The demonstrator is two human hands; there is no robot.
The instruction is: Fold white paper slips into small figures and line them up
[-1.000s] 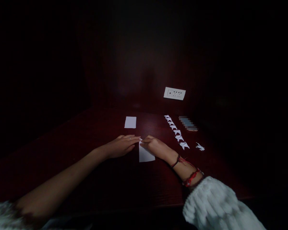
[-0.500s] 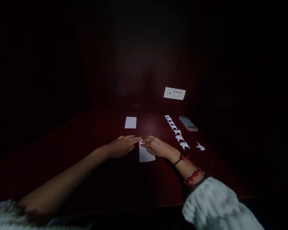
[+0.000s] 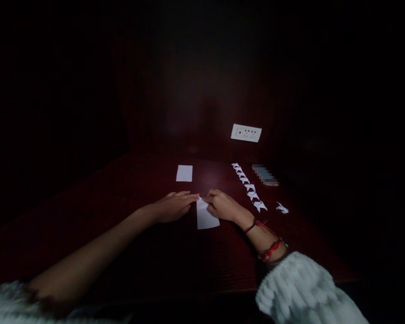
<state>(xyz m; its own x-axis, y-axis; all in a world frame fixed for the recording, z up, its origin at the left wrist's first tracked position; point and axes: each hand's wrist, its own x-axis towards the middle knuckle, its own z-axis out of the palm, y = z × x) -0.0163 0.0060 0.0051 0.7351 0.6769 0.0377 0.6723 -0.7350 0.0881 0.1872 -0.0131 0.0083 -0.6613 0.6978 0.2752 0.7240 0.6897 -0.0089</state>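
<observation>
A small white sheet of paper (image 3: pixel 207 219) lies on the dark red table in front of me, its far end between my two hands. My left hand (image 3: pixel 174 207) reaches in from the left, open, with its fingers stretched out and their tips on the sheet's far left corner. From the other side, my right hand (image 3: pixel 222 205) bears on the sheet's far right edge with curled fingers. Its fingertips are partly hidden, and the fold under them is too small to make out.
Another white paper (image 3: pixel 184 173) lies farther back. To the right runs a row of several folded paper pieces (image 3: pixel 249 186), with a blurred-out phone-like object (image 3: pixel 265 174) and a crumpled white scrap (image 3: pixel 282 207) beyond it. A socket plate (image 3: pixel 246 132) is on the back wall.
My right fingertips have slid a little to the right along the sheet's far end, baring more of it. My left hand stays at the corner.
</observation>
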